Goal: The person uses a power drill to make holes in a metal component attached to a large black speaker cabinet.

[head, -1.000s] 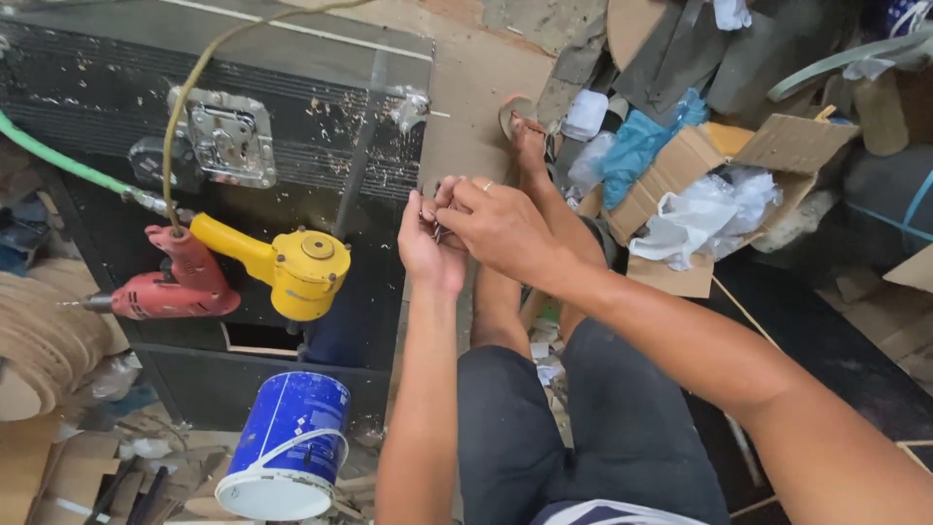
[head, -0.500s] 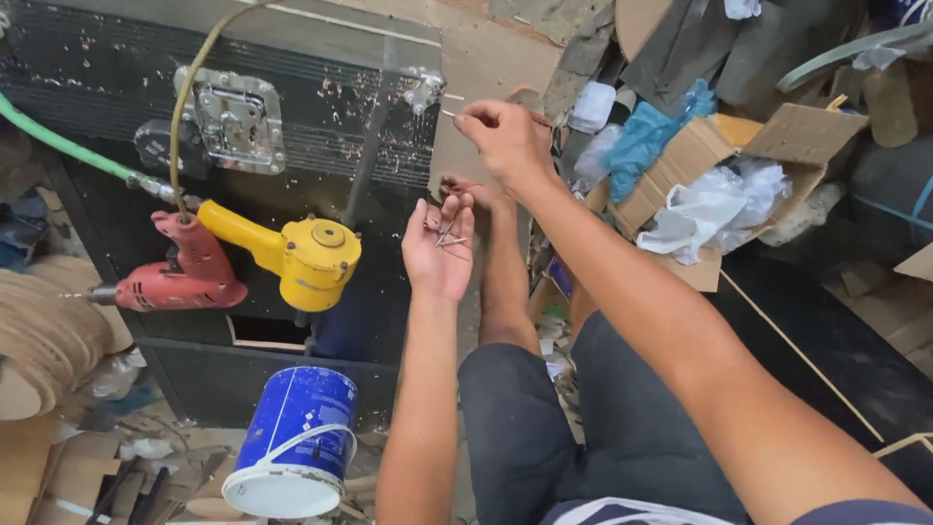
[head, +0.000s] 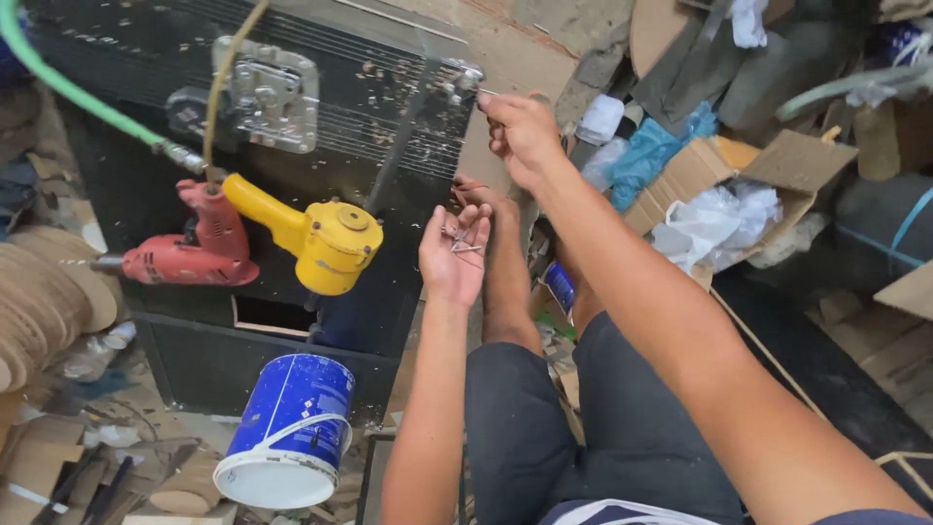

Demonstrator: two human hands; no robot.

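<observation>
Several small silver rivets (head: 459,239) lay unused in our open, spread-fingered left hand (head: 453,255) while our right hand (head: 520,131) pinched one thin rivet (head: 485,93) at the metal-edged black case's corner bracket (head: 455,80), not yet seated.

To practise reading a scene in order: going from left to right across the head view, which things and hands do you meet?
Red drill → yellow power tool → left hand, open with small nails on the palm → right hand, pinching one nail → blue cloth → cardboard box.
</observation>
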